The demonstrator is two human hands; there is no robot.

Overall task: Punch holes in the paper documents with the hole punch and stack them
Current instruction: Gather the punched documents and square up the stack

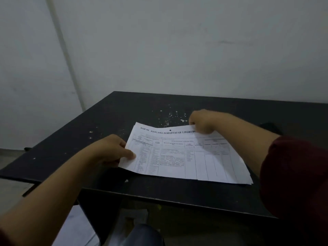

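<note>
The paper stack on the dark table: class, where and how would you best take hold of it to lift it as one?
Probably by two opposite edges, as the hands do now. The left hand pinches the paper stack at its raised left edge; the right hand grips the far edge. The sheets lie flat and slightly fanned on the table, so come in low from the sides, thumbs on top.

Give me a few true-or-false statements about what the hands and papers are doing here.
1. Both hands hold the papers. True.
2. The left hand grips the stack's left edge. True.
3. The papers lie on a white table. False: the table is black.
4. The right hand rests flat on the bare table. False: it pinches the papers' far edge.
5. The top sheet is blank. False: it carries a printed heading and a table.
</note>
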